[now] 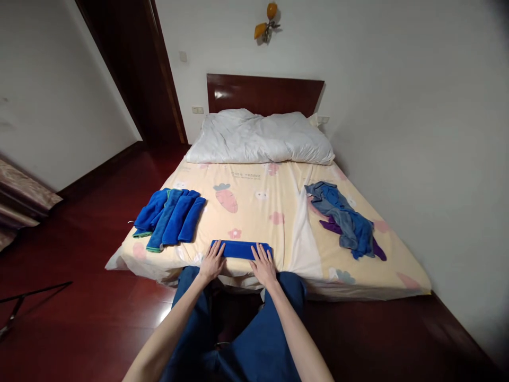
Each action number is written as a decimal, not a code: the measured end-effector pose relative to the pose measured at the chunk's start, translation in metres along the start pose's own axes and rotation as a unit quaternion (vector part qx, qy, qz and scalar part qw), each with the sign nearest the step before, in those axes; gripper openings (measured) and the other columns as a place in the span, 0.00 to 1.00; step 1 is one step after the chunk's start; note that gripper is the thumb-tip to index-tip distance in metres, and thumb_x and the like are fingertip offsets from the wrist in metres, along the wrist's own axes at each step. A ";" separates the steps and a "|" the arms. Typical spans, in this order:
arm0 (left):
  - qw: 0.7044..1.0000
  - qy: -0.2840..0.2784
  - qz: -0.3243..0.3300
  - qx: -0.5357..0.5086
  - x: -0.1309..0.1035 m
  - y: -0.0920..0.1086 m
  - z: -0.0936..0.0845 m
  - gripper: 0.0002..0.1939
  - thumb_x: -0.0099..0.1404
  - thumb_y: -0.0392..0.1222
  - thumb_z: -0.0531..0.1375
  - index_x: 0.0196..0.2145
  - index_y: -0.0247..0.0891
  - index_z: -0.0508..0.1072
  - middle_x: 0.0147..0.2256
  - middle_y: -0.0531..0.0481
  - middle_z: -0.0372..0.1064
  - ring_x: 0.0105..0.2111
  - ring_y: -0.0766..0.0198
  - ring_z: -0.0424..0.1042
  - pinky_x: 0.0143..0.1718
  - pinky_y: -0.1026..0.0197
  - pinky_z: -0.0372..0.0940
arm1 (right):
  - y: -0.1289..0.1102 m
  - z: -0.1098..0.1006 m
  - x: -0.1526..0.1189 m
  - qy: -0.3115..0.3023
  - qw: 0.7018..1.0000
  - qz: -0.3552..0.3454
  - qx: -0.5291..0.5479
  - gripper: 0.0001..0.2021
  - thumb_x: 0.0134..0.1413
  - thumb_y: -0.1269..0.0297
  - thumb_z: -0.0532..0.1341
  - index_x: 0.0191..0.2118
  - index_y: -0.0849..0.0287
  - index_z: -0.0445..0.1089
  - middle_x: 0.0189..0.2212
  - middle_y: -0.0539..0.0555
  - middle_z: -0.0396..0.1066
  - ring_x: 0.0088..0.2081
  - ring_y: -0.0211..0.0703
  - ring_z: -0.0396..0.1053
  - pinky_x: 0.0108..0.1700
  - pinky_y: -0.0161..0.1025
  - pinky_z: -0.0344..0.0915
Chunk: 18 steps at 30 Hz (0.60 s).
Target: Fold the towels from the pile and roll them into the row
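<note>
Left of the hands, a row of blue towels (175,217) lies on the bed (254,220), nearer the left hand (213,261). The folded towel (238,250) lies directly under the fingers, its long axis running across from the left hand to the right hand (263,264). The hands are apart, laid flat near its two ends, gripping nothing; they cover parts of it, and its underside is hidden. Right of both hands, a heap of cloths (345,220) is tangled, its separate pieces hard to make out.

Bed (254,223), blue cloths (238,250), crumpled heap (345,218), white bedding (260,139)
</note>
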State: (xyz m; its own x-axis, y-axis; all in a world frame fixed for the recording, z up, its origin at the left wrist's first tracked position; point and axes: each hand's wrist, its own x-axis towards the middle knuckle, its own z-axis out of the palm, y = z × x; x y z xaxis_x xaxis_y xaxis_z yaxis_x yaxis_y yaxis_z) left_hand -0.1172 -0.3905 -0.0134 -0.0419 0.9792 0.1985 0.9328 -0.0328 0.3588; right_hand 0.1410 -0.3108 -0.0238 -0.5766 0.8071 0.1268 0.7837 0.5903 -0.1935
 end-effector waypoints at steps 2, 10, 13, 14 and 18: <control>0.997 0.025 -0.039 -0.054 -0.022 0.017 0.003 0.33 0.65 0.39 0.55 0.67 0.33 0.61 0.70 0.35 0.49 0.71 0.45 0.47 0.70 0.39 0.47 | 0.004 0.003 0.008 0.004 1.000 0.008 -0.005 0.32 0.68 0.58 0.51 0.73 0.60 0.49 0.73 0.61 0.43 0.74 0.52 0.41 0.72 0.57 0.41; 0.667 0.068 -0.416 -0.614 -0.042 0.115 0.021 0.16 0.57 0.41 0.69 0.43 0.36 0.73 0.44 0.40 0.74 0.45 0.54 0.76 0.51 0.52 0.70 | 0.009 0.003 0.016 -0.008 1.000 -0.009 -0.015 0.32 0.65 0.62 0.54 0.72 0.61 0.51 0.73 0.62 0.44 0.73 0.51 0.43 0.72 0.56 0.38; 0.541 0.084 -0.485 -0.681 0.009 0.111 0.017 0.12 0.59 0.43 0.69 0.33 0.35 0.70 0.29 0.48 0.70 0.32 0.63 0.75 0.42 0.60 0.71 | 0.007 0.000 0.013 -0.008 1.000 -0.001 -0.010 0.32 0.66 0.62 0.53 0.73 0.63 0.49 0.73 0.63 0.42 0.74 0.51 0.41 0.72 0.57 0.38; 0.531 0.086 -0.499 -0.680 0.023 0.105 0.015 0.13 0.59 0.44 0.69 0.31 0.35 0.69 0.26 0.50 0.67 0.28 0.65 0.73 0.38 0.62 0.71 | 0.006 0.000 0.011 -0.007 1.000 0.001 -0.007 0.32 0.67 0.61 0.52 0.73 0.63 0.48 0.73 0.63 0.41 0.74 0.52 0.40 0.72 0.57 0.38; 0.526 0.116 -0.539 -0.647 0.052 0.086 0.012 0.16 0.57 0.45 0.70 0.29 0.37 0.66 0.21 0.56 0.61 0.21 0.68 0.65 0.28 0.64 0.67 | 0.002 0.003 0.007 0.005 1.000 0.002 0.014 0.33 0.69 0.55 0.50 0.73 0.65 0.48 0.74 0.64 0.38 0.74 0.53 0.37 0.73 0.58 0.35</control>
State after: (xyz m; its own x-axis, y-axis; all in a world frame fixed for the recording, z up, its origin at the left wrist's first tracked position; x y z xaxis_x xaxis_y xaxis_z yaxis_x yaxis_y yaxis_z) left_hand -0.0353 -0.3397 0.0170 -0.4803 0.5226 -0.7044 -0.6967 0.2606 0.6684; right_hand 0.1379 -0.3034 -0.0266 -0.5712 0.8095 0.1358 0.7792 0.5868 -0.2203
